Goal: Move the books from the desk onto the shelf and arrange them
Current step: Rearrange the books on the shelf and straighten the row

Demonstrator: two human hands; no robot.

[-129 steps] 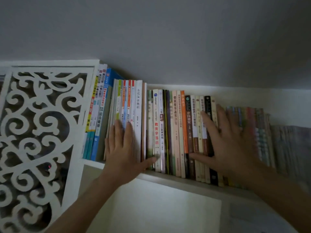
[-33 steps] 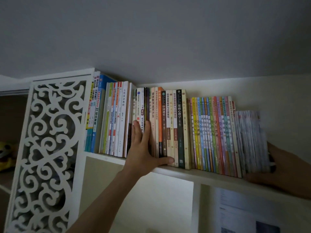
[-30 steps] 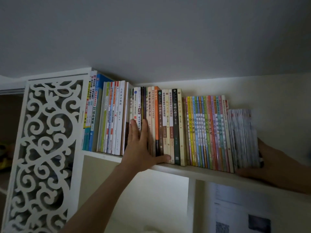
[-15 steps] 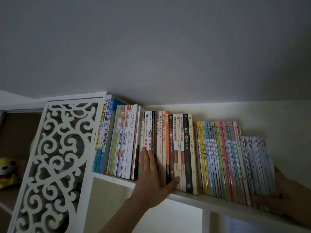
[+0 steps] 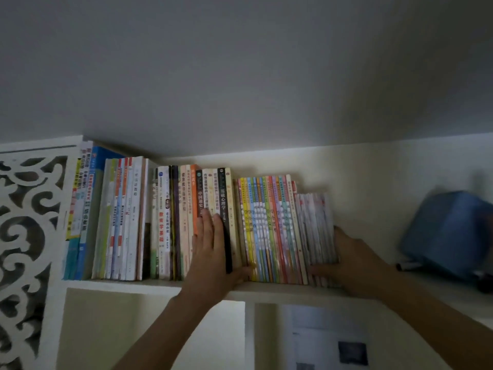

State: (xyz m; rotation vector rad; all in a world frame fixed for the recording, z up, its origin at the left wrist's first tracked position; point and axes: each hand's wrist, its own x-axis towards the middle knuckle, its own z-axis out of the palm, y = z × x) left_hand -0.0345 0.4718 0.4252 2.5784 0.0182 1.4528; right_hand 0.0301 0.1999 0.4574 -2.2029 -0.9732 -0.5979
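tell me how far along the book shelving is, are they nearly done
Nearly done, by the look of it. Done: a full row of books stands upright on the shelf. In hand: the left hand presses flat on the middle spines, while the right hand pushes the thin booklets at the row's right end, squaring it. Left: the desk is out of view, so any remaining books can't be judged.

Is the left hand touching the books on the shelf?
Touching. The head view shows the left hand lying flat with straight fingers against the spines of the upright books, thumb stretched toward the colourful thin ones.
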